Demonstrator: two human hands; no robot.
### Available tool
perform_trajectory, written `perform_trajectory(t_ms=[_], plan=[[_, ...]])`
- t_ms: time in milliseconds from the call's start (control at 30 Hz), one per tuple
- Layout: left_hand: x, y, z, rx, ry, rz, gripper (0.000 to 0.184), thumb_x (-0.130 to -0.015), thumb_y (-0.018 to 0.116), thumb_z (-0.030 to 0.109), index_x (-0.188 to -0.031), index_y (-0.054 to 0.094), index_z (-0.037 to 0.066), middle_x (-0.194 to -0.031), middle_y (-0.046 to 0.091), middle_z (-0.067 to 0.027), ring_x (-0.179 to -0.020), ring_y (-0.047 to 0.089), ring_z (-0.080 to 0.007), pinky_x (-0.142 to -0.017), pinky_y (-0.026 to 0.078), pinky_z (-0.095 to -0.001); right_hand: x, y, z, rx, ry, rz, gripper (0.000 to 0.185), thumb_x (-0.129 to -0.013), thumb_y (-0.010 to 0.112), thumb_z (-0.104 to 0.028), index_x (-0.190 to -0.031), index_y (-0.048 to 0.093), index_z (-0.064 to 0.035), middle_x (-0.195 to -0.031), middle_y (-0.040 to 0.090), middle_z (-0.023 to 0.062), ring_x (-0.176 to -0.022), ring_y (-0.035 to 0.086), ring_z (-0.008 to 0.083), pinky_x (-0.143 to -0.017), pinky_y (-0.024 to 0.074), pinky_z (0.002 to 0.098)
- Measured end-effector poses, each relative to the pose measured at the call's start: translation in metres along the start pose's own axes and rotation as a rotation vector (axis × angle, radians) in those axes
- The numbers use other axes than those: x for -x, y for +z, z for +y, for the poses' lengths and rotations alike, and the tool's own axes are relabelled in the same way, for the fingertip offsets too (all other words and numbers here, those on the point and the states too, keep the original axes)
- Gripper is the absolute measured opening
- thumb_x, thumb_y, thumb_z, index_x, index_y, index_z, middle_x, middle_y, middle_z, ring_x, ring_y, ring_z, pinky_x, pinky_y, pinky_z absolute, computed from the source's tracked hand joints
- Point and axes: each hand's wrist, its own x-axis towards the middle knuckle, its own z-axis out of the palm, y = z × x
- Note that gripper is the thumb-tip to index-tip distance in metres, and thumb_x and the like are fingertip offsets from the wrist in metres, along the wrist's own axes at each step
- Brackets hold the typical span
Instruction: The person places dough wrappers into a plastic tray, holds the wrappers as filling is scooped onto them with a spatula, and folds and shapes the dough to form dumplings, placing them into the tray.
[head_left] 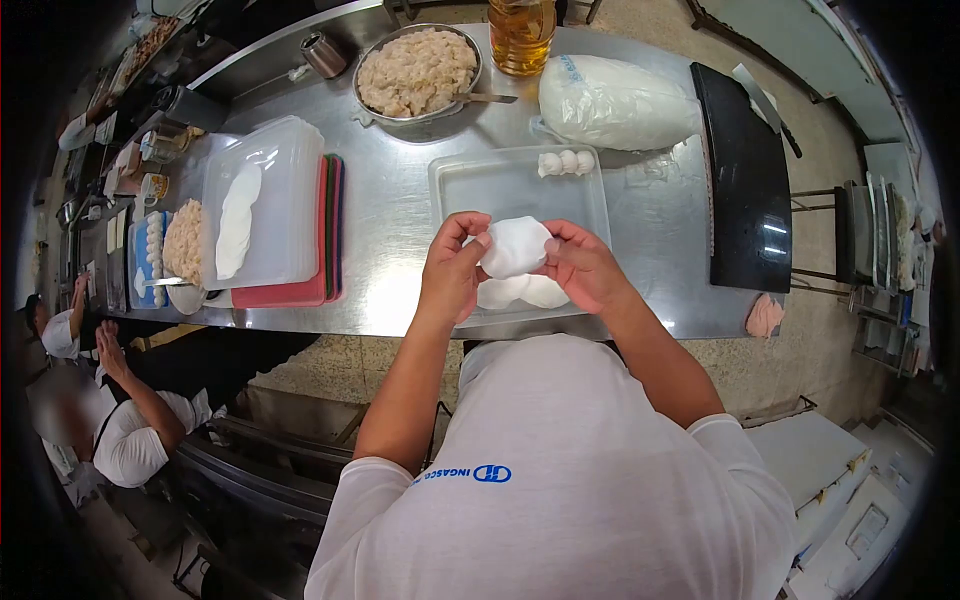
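My left hand (457, 265) and my right hand (583, 265) hold a flat round piece of white dough (515, 247) between them, each pinching one edge. The piece hangs over the near part of a translucent tray (437, 190). More flat white rounds (520, 292) lie in the tray just below my hands, partly covered by them. Small white dough balls (566, 163) stand in a row at the tray's far right corner. Beyond the tray is a metal bowl of pale filling (418, 72), with a spatula (487, 98) stuck in it.
A plastic bag (620, 103) and a jug of yellow liquid (521, 35) stand at the back. On the right lie a black board (745, 185) and a knife (768, 104). A translucent lid (290, 200) rests on coloured boards at left. Co-workers (150, 430) are at the far left.
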Motion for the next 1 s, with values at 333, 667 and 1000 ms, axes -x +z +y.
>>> perform_trajectory(t_ms=[333, 667, 1000], plan=[[-0.019, -0.021, -0.019, 0.074, -0.166, -0.09, 0.048, -0.106, 0.059, 0.026, -0.145, 0.05, -0.001, -0.131, 0.064, -0.0149, -0.113, 0.066, -0.0213, -0.093, 0.057, -0.036, -0.009, 0.039, -0.027, 0.366, 0.059, -0.038, 0.034, -0.094, 0.064, 0.002, -0.129, 0.063, 0.0017, -0.114, 0.069, 0.006, -0.099, 0.064, 0.0125, -0.09, 0.0528, 0.0298], [0.001, -0.001, -0.01, 0.381, -0.391, -0.142, 0.066, -0.109, 0.042, 0.054, -0.134, 0.061, -0.004, -0.129, 0.067, -0.0169, -0.119, 0.066, -0.0287, -0.104, 0.052, -0.0437, 0.001, 0.044, -0.024, 0.868, -0.091, 0.081, 0.036, -0.094, 0.062, 0.005, -0.128, 0.064, -0.0026, -0.109, 0.068, 0.0069, -0.094, 0.065, 0.0124, -0.087, 0.0533, 0.0296], [0.009, 0.019, -0.011, 0.04, -0.237, -0.047, 0.035, -0.096, 0.067, 0.004, -0.13, 0.064, -0.001, -0.118, 0.069, -0.0105, -0.109, 0.066, -0.0191, -0.097, 0.053, -0.0353, 0.013, 0.045, -0.019, 0.961, -0.289, 0.19, 0.022, -0.095, 0.065, 0.004, -0.117, 0.069, -0.0002, -0.102, 0.072, 0.0051, -0.092, 0.066, 0.0104, -0.084, 0.054, 0.0271]])
